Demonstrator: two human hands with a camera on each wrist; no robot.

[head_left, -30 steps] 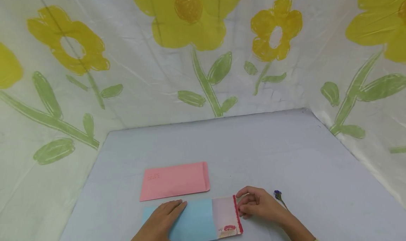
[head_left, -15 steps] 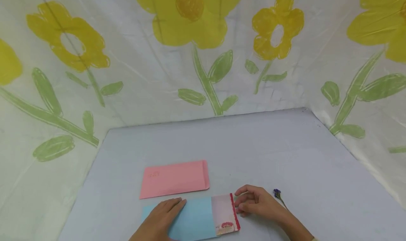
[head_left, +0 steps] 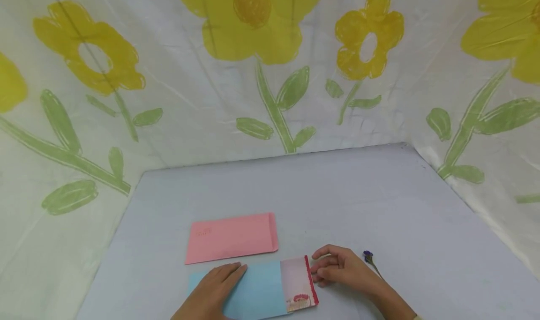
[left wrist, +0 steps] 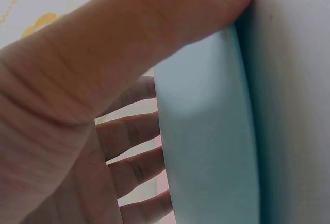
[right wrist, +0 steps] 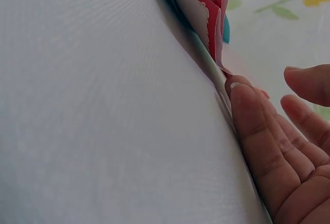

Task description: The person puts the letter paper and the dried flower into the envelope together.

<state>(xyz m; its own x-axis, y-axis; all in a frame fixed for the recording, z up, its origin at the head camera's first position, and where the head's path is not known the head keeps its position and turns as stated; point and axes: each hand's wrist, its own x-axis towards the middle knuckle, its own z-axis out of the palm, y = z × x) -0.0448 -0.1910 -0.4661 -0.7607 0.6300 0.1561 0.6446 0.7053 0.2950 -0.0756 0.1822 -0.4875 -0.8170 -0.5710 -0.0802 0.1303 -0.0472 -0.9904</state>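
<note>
A blue envelope (head_left: 261, 289) lies near the front of the table. My left hand (head_left: 211, 292) holds it across its width; the left wrist view has the thumb along the near edge of the envelope (left wrist: 206, 147) and the fingers at the far edge. Out of its right end sticks a pale folded card (head_left: 295, 275) with a red scalloped border. My right hand (head_left: 348, 273) touches that red edge with its fingertips. In the right wrist view the hand (right wrist: 273, 157) has its thumb apart from the card (right wrist: 198, 20). The card's inner part is hidden.
A pink envelope (head_left: 232, 238) lies flat just beyond the blue one. To the right of my right hand is a small purple flower (head_left: 368, 256) on a stem. A white curtain (head_left: 190, 109) with painted yellow flowers borders the grey table (head_left: 320, 193).
The card has slid slightly left, with a little less of it sticking out of the blue envelope. My right hand has moved left along with it. The left hand stays almost where it was.
</note>
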